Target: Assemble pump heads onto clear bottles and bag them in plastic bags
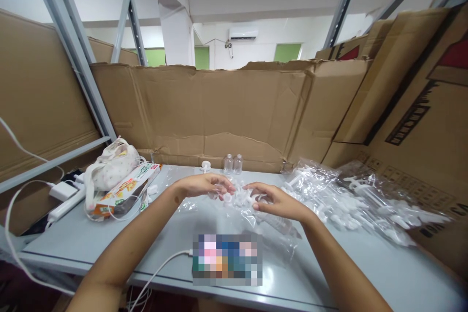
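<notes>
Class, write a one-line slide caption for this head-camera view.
Left hand and right hand meet over small white plastic parts on a grey table.

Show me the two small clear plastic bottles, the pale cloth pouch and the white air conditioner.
Two small clear plastic bottles (233, 164), head view, between their bodies.
Pale cloth pouch (111, 165), head view, its bulging middle.
White air conditioner (243, 33), head view, its front panel.

You have 2 small clear bottles (233, 164) standing by the cardboard wall (204, 107), 1 cloth pouch (109, 168), 1 snack packet (126, 190), 1 white charger (63, 190), and a heap of white pump parts (241, 197) too many to count.
</notes>
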The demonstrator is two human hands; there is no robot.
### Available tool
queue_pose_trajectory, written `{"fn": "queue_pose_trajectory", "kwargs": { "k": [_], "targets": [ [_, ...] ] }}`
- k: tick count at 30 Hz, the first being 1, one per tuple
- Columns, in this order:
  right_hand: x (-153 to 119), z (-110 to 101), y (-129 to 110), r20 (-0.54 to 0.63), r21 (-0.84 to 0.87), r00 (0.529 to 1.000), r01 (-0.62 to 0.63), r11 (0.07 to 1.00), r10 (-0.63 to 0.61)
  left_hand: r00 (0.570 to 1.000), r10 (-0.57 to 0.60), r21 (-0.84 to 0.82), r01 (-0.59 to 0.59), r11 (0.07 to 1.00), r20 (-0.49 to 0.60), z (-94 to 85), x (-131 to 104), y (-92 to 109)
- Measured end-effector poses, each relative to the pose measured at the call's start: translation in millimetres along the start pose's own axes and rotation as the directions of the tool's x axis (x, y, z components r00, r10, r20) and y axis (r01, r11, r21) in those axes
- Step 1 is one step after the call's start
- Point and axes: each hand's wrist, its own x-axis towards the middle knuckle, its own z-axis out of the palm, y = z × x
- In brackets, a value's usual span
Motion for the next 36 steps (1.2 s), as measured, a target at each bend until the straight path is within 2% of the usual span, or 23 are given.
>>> {"fn": "queue_pose_trajectory", "kwargs": {
  "k": [3, 14, 17, 23, 25, 26, 28, 29, 30, 31, 33, 36],
  "targets": [
    [0.7, 0.5, -1.5, -0.025, -0.047, 1.000, -0.003, 0.999, 0.002, 0.999, -0.033, 0.036, 0.032, 0.999, 0.035, 2.9, 1.7, 4.8],
    [-0.9, -1.6, -12.8, -0.044, -0.068, 0.998, 0.033, 0.997, -0.035, 0.997, 0.018, -0.124, -0.009, 0.992, 0.071, 7.9, 6.8, 14.9],
    [-1.7, -2.6, -11.9, -0.048, -0.051, 0.998, 0.044, 0.998, -0.047, 0.999, 0.031, -0.161, -0.026, 0.987, 0.027, 8.0, 9.5, 14.6],
    [-0.8, -2.4, -2.0, -0.105, 0.041, 0.994, 0.047, 0.998, -0.043, 0.976, 0.114, -0.293, -0.166, 0.942, -0.186, 10.2, 13.7, 15.3],
    [-0.9, -2.8, 2.1, -0.147, 0.056, 0.989, 0.033, 0.998, -0.024, 0.929, 0.168, -0.281, -0.266, 0.922, -0.329, 8.0, 13.2, 17.6],
    [-1.1, -3.4, 3.5, -0.174, 0.063, 0.985, 0.030, 0.998, -0.019, 0.885, 0.192, -0.262, -0.323, 0.910, -0.424, 5.6, 13.0, 17.9],
    [-1.6, -5.2, 4.6, -0.242, 0.087, 0.970, 0.033, 0.996, -0.011, 0.760, 0.221, -0.153, -0.387, 0.909, -0.611, -1.3, 13.1, 15.0],
    [-1.8, -6.4, 4.3, -0.283, 0.111, 0.959, 0.040, 0.993, -0.007, 0.703, 0.227, -0.085, -0.379, 0.921, -0.674, -5.0, 13.7, 11.3],
    [-1.7, -7.6, 3.7, -0.327, 0.141, 0.945, 0.051, 0.989, -0.002, 0.663, 0.233, -0.017, -0.347, 0.938, -0.711, -8.1, 14.8, 6.2],
    [-1.4, -8.8, 2.8, -0.371, 0.172, 0.928, 0.065, 0.983, 0.003, 0.650, 0.236, 0.039, -0.303, 0.952, -0.723, -10.0, 16.5, 0.1],
    [-0.2, -10.6, 1.2, -0.455, 0.227, 0.890, 0.091, 0.970, 0.023, 0.686, 0.235, 0.114, -0.218, 0.969, -0.689, -8.3, 21.4, -13.9],
    [2.5, -11.3, 0.6, -0.553, 0.263, 0.829, 0.077, 0.962, 0.085, 0.809, 0.234, 0.253, -0.109, 0.961, -0.540, 9.7, 31.0, -32.1]
  ]
}}
